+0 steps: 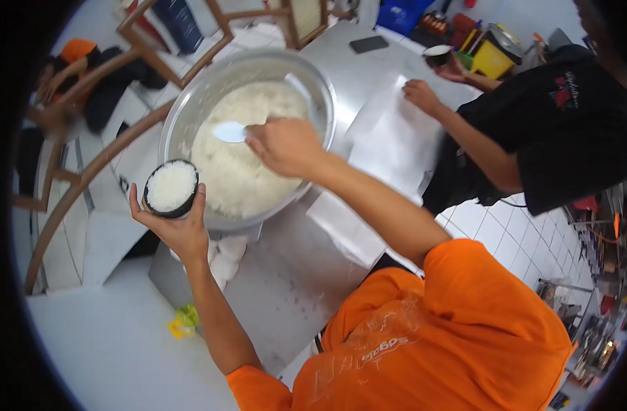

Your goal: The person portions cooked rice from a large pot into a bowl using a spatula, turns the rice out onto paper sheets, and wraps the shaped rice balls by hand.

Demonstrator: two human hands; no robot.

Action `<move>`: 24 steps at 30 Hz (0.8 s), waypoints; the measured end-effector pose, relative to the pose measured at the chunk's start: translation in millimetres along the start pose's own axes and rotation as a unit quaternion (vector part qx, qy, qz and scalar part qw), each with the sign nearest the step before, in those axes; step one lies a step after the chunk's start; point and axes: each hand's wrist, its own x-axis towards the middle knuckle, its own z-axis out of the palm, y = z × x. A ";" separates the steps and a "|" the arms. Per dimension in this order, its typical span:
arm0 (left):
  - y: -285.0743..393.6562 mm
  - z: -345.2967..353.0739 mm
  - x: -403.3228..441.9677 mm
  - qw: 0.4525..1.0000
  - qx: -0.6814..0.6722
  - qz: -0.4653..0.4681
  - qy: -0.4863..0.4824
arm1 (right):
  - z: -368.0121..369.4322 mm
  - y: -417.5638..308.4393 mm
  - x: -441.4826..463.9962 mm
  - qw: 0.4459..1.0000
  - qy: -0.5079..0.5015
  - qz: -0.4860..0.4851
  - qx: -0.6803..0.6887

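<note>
On the steel desk (293,274) stands the big pot (207,85), wide open and holding plenty of rice (235,178); the bowl (180,208), heaped with rice, is held up at the pot's near left rim. The left hand (183,234) is half curled, fingers and thumb spread around the bowl from below, while the right hand (286,145) is closed around the handle of the spoon (229,132), which is over the rice; whether it carries any is hard to tell. For clean scooping, the bowl is best kept level and close to the rim so that spilled grains drop back, with the spoon taking small, loose loads, as the mound looks nearly full. To the right, a person in black (533,130) stands close, one hand (423,96) over a paper sheet (396,130), so the right elbow has limited room. A second sheet (346,229) and white bundles (226,260) lie near the pot. A pale utensil (300,92) leans inside its far right wall and could catch the spoon; a phone (369,44) lies farther off.
</note>
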 end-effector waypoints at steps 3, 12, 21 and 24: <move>14.2 -37.8 -32.8 0.994 0.089 0.055 -0.015 | 23.2 17.1 -17.5 0.960 0.223 -0.140 0.098; 36.6 27.9 -229.8 0.943 -0.017 -0.080 -0.323 | 106.5 88.6 -293.4 0.242 -0.083 0.183 0.949; -78.2 62.5 -288.5 0.910 0.040 -0.171 -0.376 | 86.6 161.3 -230.3 0.987 0.063 0.145 0.044; -81.7 83.7 -295.3 0.911 0.142 -0.111 -0.372 | 128.9 183.4 -237.4 0.993 0.046 0.079 -0.073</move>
